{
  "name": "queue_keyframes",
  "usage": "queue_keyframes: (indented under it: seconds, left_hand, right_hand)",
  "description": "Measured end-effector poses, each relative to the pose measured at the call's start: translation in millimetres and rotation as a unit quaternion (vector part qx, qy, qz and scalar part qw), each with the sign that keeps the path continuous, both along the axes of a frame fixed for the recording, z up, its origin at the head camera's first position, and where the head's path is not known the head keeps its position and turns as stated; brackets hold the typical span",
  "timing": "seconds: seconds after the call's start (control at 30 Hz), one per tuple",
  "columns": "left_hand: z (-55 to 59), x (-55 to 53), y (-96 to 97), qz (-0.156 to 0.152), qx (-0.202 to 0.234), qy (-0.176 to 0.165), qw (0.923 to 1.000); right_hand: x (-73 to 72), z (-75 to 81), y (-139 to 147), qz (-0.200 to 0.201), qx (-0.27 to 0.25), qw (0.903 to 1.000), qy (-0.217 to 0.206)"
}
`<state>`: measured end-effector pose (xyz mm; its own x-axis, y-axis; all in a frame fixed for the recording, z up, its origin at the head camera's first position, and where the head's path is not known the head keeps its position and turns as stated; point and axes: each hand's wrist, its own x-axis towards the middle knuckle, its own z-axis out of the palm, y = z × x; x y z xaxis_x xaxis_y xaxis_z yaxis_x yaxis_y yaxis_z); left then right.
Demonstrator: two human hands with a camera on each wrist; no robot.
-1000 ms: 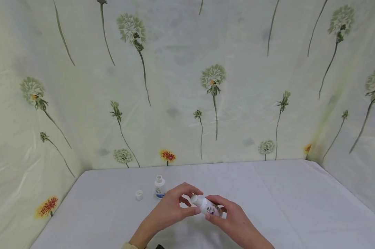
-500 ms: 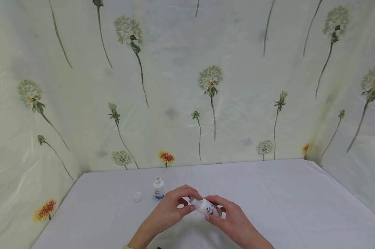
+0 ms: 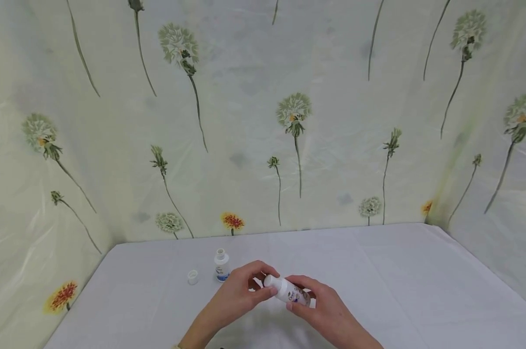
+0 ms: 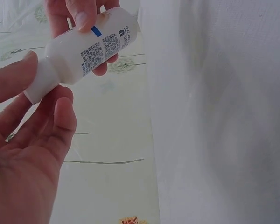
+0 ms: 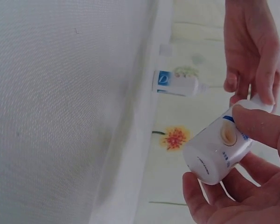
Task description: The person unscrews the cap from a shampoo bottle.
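A small white bottle (image 3: 291,292) with a printed label is held tilted above the table, its capped end toward the left. My right hand (image 3: 321,305) grips the bottle's body between thumb and fingers. With thumb and fingers my left hand (image 3: 243,291) pinches the white cap (image 4: 43,81) at the bottle's neck. The cap sits on the bottle in the left wrist view. In the right wrist view the bottle's base (image 5: 206,161) faces the camera, and the left fingers partly cover the cap.
A second white bottle (image 3: 221,267) with a blue label stands open-necked on the table, behind the left hand. Left of it lies a loose white cap (image 3: 193,277). The white-covered table (image 3: 376,281) ends at a flower-printed curtain (image 3: 245,184) behind and at both sides.
The left fingers shift around the cap: half a second ago the index finger lay over it, and now thumb and fingers pinch its sides. The right hand keeps its grip on the bottle.
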<state>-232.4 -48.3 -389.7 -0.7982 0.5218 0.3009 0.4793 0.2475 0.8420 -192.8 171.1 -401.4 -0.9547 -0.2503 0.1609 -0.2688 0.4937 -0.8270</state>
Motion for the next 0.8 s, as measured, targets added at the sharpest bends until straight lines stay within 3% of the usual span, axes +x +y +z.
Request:
queue_keyframes:
  seconds: [0.17,0.33,0.57,0.67,0.8]
  left_hand:
    - [-0.2,0.8,-0.2,0.001,-0.011,-0.005,0.9999]
    - [0.3,2.1,-2.6,-0.002,-0.01,0.026,0.9996]
    - [5.1,0.1,-6.6,-0.053,0.031,0.084,0.9946]
    - [4.8,-1.2,-6.3,-0.07,0.034,0.084,0.9934]
    - [3.5,-1.5,-5.8,-0.069,0.032,0.077,0.9942]
  right_hand:
    - [0.2,-1.1,0.2,0.008,-0.005,1.0,0.002]
    - [0.9,-3.0,1.3,0.013,-0.014,0.9998,0.011]
    - [-0.3,-3.2,1.6,0.008,-0.015,0.9999,0.0]
    - [-0.3,-2.5,1.8,0.004,-0.016,0.9998,-0.007]
    - [-0.4,-1.9,1.7,0.007,-0.017,0.9998,-0.007]
